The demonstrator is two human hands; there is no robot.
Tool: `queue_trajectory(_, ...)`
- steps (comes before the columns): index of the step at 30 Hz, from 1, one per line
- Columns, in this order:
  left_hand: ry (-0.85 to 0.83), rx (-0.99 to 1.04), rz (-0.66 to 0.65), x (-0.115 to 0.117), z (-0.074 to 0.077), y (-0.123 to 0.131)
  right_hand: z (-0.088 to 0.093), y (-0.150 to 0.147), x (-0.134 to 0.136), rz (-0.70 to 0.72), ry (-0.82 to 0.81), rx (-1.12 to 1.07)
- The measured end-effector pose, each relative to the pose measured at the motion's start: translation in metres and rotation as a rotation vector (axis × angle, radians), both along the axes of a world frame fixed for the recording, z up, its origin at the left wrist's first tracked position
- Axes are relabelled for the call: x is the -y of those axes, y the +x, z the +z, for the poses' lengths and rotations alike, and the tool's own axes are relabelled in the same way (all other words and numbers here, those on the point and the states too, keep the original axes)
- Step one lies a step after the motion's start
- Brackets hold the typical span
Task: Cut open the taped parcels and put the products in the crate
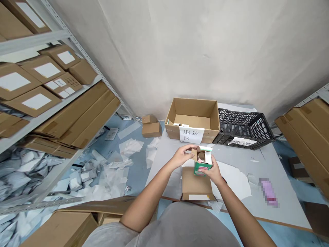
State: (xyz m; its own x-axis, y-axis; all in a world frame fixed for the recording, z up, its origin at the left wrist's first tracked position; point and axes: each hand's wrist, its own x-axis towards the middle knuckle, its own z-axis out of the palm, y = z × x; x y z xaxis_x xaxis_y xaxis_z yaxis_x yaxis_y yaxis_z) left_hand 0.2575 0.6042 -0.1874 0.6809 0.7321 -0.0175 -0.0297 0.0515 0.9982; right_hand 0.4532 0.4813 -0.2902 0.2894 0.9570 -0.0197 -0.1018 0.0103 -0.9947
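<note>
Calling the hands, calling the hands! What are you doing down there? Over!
Left hand and right hand gripping open green-and-white carton. Round dark thing inside. Small cardboard box underneath.

Bright, even light, faint shadows, wide-angle bending toward the edges

A warehouse stockroom: grey metal shelving stacked with labelled cardboard cartons, a floor strewn with packing paper, and a signed returns carton.
</note>
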Motion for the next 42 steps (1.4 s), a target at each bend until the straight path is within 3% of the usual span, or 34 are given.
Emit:
queue_trajectory(7,-0.005,0.139,0.077,0.001,-0.007,0.003,0.004,-0.003,-0.003,-0.028,-0.006,0.034)
queue_trajectory(16,0.241,-0.030,-0.018,-0.001,0.009,-0.004,0.011,-0.006,-0.002,0.049,0.006,0.045)
queue_trajectory(20,0.187,-0.061,0.089,-0.008,0.006,0.003,0.013,-0.012,0.001,0.102,0.000,0.054)
queue_trajectory(30,0.068,0.092,0.326,-0.008,-0.003,0.018,0.015,-0.016,0.004,0.122,0.040,0.100)
queue_trajectory(32,0.046,0.111,0.296,-0.010,-0.003,0.017,0.014,-0.017,0.005,0.122,0.038,0.110)
queue_trajectory(38,-0.108,0.222,-0.008,-0.014,-0.003,-0.003,0.018,-0.018,0.005,0.132,0.030,0.079)
queue_trajectory(42,-0.027,0.203,0.035,0.002,-0.020,-0.002,0.020,-0.019,0.004,0.164,0.017,0.070)
